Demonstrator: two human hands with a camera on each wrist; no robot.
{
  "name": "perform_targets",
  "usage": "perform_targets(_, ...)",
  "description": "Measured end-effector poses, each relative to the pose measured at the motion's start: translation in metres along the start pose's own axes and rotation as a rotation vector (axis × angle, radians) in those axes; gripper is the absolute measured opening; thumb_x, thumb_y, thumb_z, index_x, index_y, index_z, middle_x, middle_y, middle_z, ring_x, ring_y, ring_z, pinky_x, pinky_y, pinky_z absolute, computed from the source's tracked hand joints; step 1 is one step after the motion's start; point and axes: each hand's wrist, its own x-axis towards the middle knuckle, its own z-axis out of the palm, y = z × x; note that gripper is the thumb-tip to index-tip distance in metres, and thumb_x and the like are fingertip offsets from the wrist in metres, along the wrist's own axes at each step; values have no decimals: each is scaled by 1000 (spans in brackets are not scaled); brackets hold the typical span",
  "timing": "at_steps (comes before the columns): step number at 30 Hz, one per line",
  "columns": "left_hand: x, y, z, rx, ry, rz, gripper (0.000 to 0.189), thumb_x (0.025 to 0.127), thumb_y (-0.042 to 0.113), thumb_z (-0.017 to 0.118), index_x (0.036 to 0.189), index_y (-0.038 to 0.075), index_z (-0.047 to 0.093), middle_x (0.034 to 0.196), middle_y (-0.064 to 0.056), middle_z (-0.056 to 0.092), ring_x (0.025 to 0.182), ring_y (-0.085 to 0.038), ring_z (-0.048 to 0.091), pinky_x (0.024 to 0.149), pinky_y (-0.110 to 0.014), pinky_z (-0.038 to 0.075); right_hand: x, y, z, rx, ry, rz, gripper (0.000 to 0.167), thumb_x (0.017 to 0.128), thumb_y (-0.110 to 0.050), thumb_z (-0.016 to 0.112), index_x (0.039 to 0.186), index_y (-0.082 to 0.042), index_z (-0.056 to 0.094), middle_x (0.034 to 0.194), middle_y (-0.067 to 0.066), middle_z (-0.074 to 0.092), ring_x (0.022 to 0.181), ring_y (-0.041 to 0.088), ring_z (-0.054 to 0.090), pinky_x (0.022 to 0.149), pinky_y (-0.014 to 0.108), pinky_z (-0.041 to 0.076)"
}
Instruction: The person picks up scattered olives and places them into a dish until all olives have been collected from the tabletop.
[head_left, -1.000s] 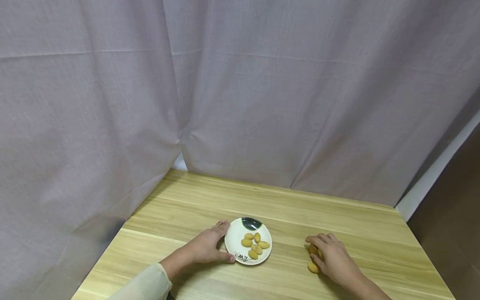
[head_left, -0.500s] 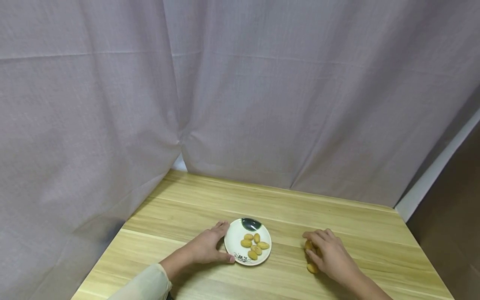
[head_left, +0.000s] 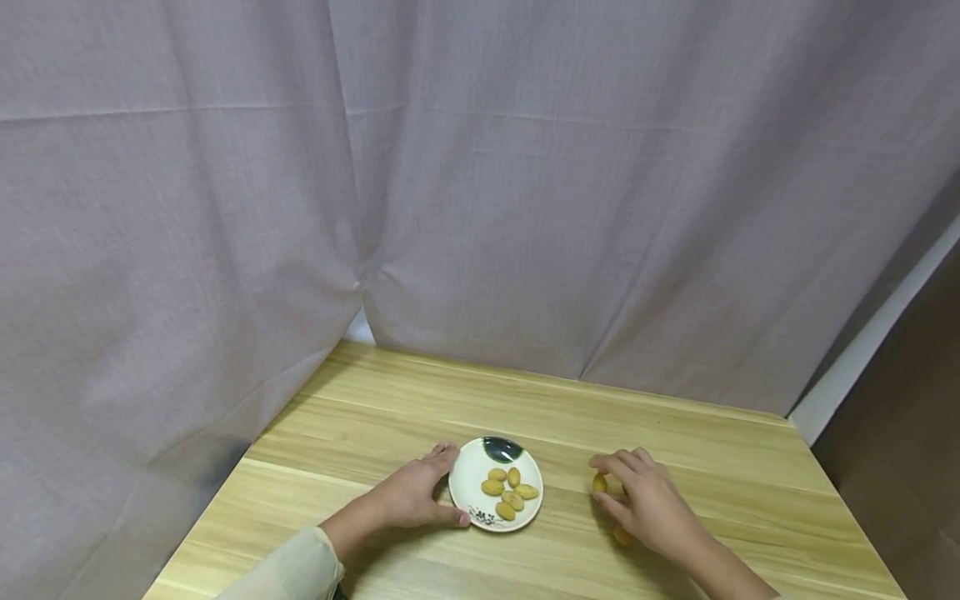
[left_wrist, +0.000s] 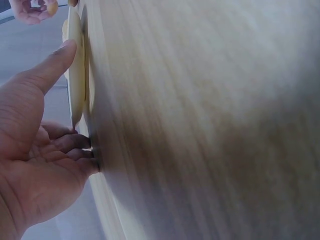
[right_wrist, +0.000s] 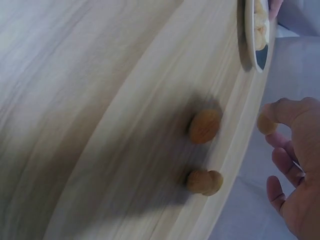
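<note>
In the head view my left hand (head_left: 416,492) holds the left rim of a small white plate (head_left: 468,467), its thumb at the near side and fingers at the far side. Several oval, yellow-brown, nut-like pieces (head_left: 492,487) lie on that plate. To the right, my right hand (head_left: 648,504) pinches one such oval piece (head_left: 599,482) between thumb and fingertips, raised above the table in the right wrist view. Below that hand, one loose piece (right_wrist: 204,126) and two more pieces (right_wrist: 198,181) overlapping each other lie on the wood. The hand largely hides these from the head camera.
Everything stands on a light wood-grain table (head_left: 420,392). A grey curtain (head_left: 480,208) hangs behind and along the left side. A brown panel (head_left: 900,433) stands at the right. The plate has a dark green patch and a small floral print.
My right hand has moved left and slightly away, lifting one oval piece in its fingertips from among the loose ones. My left hand and the plate have barely moved.
</note>
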Motion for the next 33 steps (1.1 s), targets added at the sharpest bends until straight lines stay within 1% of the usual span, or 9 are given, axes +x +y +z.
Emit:
perform_targets(3, 0, 0, 0, 2, 0, 2, 121, 86, 59, 90, 171, -4, 31, 180, -23, 30, 171, -41, 26, 139, -60, 25, 4, -4, 2, 10, 14, -26, 55, 73, -16, 103, 123, -17, 79, 109, -7, 80, 96, 9, 63, 76, 30, 50)
perform_targets(11, 2, -2, 0, 19, -6, 2, 121, 87, 63, 88, 172, -3, 31, 181, -22, 29, 171, -40, 26, 139, -61, 26, 16, -19, 7, 33, 25, -46, 52, 75, -18, 102, 122, -17, 79, 109, -6, 80, 98, 11, 64, 80, 35, 56)
perform_targets(18, 2, -2, 0, 27, -5, 4, 121, 87, 62, 88, 171, -3, 32, 181, -23, 30, 171, -40, 27, 139, -61, 26, 25, -25, 14, 65, 37, -77, 51, 75, -18, 101, 121, -16, 78, 108, -5, 80, 97, 11, 64, 80, 32, 54)
perform_targets(24, 2, -1, -1, 29, -7, 8, 121, 87, 61, 89, 171, -4, 32, 180, -24, 31, 170, -41, 28, 139, -60, 26, 29, -32, 18, 83, 45, -96, 52, 75, -18, 102, 121, -17, 78, 108, -7, 80, 98, 10, 64, 79, 30, 53)
perform_targets(29, 2, -1, -1, 33, -4, 9, 120, 86, 60, 89, 171, -4, 33, 180, -24, 31, 170, -41, 28, 139, -60, 27, 33, -39, 22, 109, 46, -103, 53, 75, -17, 102, 123, -17, 78, 110, -7, 80, 99, 11, 65, 81, 33, 54)
perform_targets(33, 2, -2, -1, 34, 0, 13, 121, 86, 61, 89, 170, -4, 33, 180, -24, 31, 170, -41, 29, 139, -59, 26, 36, -44, 25, 125, 25, -84, 53, 76, -18, 102, 124, -17, 78, 111, -6, 80, 101, 10, 65, 84, 34, 56)
